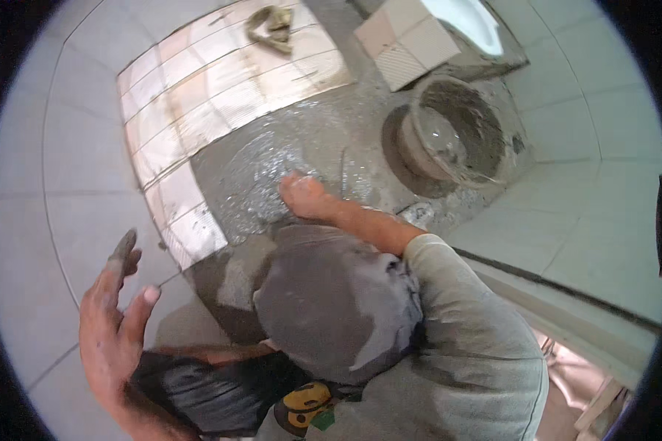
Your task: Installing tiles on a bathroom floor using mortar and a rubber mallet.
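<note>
My left hand (pixel 112 323) is raised at the lower left. Its fingers are partly extended, the thumb stands apart, and nothing shows in it. Grey smears mark the fingertips. The hand is in front of the pale wall tiles (pixel 22 257), and I cannot tell whether it touches them. My right hand is not in view. Before me a co-worker in a grey cap (pixel 331 301) bends over the floor. That person's bare hand (pixel 304 197) is on the wet grey mortar (pixel 254 165), its fingers partly hidden.
Pink-beige floor tiles (pixel 198 84) border the mortar, with a crumpled cloth (pixel 271 28) on them. A mortar-smeared bucket (pixel 426 140) stands at the right. Behind it is a tiled block (pixel 406 40) beside a white ceramic fixture (pixel 472 22). The co-worker's grey shirt (pixel 471 345) fills the lower right.
</note>
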{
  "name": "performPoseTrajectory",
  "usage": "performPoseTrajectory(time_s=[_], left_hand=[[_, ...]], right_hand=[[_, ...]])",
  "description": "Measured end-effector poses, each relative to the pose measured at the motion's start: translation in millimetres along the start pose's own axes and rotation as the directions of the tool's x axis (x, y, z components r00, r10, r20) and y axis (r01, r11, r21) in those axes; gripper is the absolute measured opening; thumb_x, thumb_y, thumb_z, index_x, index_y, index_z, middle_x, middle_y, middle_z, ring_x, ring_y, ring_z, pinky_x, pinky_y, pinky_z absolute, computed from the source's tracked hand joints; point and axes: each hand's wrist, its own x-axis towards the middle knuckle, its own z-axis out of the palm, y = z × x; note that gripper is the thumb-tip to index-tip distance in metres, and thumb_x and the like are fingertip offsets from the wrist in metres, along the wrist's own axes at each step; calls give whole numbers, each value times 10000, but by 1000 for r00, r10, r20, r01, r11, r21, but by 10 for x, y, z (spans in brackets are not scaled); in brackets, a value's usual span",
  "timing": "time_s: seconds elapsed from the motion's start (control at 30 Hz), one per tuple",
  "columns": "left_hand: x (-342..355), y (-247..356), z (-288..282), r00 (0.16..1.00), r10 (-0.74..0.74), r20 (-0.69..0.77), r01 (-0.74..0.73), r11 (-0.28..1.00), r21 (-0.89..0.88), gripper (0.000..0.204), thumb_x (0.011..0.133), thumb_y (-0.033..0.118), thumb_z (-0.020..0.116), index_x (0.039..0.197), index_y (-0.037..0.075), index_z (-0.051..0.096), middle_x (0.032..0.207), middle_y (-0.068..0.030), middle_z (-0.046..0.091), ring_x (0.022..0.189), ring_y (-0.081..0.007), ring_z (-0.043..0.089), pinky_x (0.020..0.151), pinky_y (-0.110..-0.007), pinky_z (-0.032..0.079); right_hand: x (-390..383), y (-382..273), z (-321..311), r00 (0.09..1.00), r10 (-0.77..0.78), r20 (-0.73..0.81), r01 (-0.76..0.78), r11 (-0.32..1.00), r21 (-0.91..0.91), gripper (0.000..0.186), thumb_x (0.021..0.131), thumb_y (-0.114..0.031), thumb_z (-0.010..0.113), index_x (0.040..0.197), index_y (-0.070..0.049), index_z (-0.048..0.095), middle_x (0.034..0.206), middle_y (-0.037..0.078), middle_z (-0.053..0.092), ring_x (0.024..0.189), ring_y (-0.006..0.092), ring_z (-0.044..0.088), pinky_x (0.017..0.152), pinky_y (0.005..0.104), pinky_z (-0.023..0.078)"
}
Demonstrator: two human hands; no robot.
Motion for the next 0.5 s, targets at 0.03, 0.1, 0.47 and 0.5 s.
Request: performPoseTrajectory(time_s=[0.03,0.1,0.47,0.5], left_hand=[[-17,7,-12,999,39,12,-39,999,-2,562,818,177,652,1314,-27,482,1136,-218,624,1064,-318,590,932,-389,437],[-99,-12,-46,995,-91,-27,91,996,-18,563,832,204,642,1322,-20,481,1147,-205,622,1069,-299,580,949,-396,428],[112,-7,75,998,-44,40,41,997,67,556,872,281,622,1342,20,479,1130,-180,632,1022,-273,589,900,-387,464],[135,-6,87,998,-32,49,29,998,52,544,878,272,615,1343,25,480,1126,-179,635,1008,-272,593,895,-385,466]], right_hand=[[28,-30,29,989,129,74,-136,986,92,311,903,-202,421,1054,16,584,961,263,621,964,381,620,808,463,514],[90,-191,69,952,264,152,-290,940,182,299,895,-188,437,1052,13,592,939,260,625,955,378,625,800,464,519],[-250,-137,-315,965,255,68,-263,949,172,286,833,-147,514,1073,4,552,1091,212,603,1074,370,581,913,461,462],[-275,-101,-268,964,256,65,-264,948,175,286,833,-147,514,1073,4,552,1091,212,603,1074,370,581,913,461,462]])
